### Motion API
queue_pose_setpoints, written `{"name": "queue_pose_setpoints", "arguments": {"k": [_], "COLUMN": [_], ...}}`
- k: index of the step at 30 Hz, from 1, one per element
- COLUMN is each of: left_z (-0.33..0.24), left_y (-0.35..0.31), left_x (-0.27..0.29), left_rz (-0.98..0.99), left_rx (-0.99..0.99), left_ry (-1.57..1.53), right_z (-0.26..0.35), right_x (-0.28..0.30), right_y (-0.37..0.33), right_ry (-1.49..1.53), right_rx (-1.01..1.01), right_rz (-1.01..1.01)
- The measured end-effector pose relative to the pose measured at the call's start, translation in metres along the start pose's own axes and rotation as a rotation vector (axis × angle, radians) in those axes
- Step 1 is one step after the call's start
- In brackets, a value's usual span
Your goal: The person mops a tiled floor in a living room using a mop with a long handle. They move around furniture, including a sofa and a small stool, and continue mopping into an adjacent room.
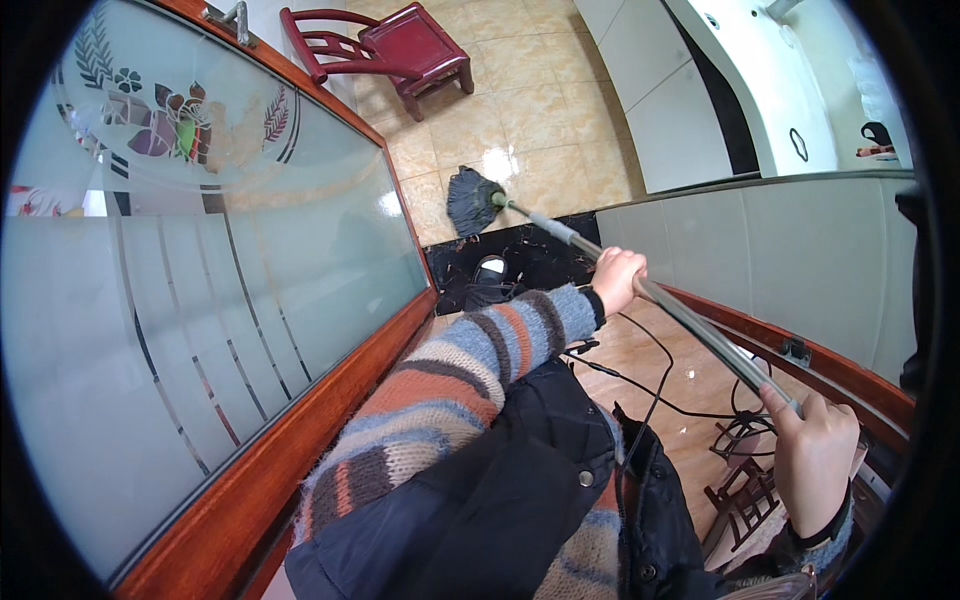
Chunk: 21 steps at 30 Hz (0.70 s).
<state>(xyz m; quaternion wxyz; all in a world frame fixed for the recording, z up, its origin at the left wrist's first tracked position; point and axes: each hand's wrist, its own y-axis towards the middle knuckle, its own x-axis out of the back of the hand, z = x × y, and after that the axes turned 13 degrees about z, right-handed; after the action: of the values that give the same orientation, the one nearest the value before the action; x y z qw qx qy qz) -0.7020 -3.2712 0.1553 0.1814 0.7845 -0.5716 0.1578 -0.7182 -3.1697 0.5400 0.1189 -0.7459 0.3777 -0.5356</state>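
A mop (700, 328) slants across the view, its metal pole running from the lower right up to the far floor. My left hand (618, 278) is wrapped round the middle of the pole. Close to the pole's upper end, my right hand (815, 450) grips it too, with the thumb laid along the shaft. The dark, stringy mop head (472, 200) rests on the tiles just beyond a black threshold. A grey sleeve (552, 228) joins the pole above the green socket of the head. Palms and most fingertips are hidden.
A frosted glass door (300, 240) with a wooden frame stands at the left. Beyond it is a dark red chair (420, 45). White cabinets (670, 110) with a sink (790, 100) are at the right. My shoe (490, 268) is on the black threshold (540, 243). Black cables (665, 380) hang beside me.
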Motion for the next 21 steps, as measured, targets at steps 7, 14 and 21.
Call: {"name": "queue_pose_setpoints", "arguments": {"k": [7,14,21], "left_z": [0.056,0.132,0.134], "left_y": [0.069,0.106,0.032], "left_x": [0.038,0.096,0.125], "left_rz": [-0.288,-0.122,-0.136], "left_rx": [-0.068,0.457,0.229], "left_ry": [-0.190,0.028,0.001], "right_z": [0.039,0.117,0.097], "right_x": [0.033,-0.049,-0.111], "right_y": [0.063,0.185,0.403], "right_ry": [-0.240,-0.366,0.227], "right_rx": [-0.038,-0.001,-0.257], "right_rz": [-0.114,-0.166,-0.137]}}
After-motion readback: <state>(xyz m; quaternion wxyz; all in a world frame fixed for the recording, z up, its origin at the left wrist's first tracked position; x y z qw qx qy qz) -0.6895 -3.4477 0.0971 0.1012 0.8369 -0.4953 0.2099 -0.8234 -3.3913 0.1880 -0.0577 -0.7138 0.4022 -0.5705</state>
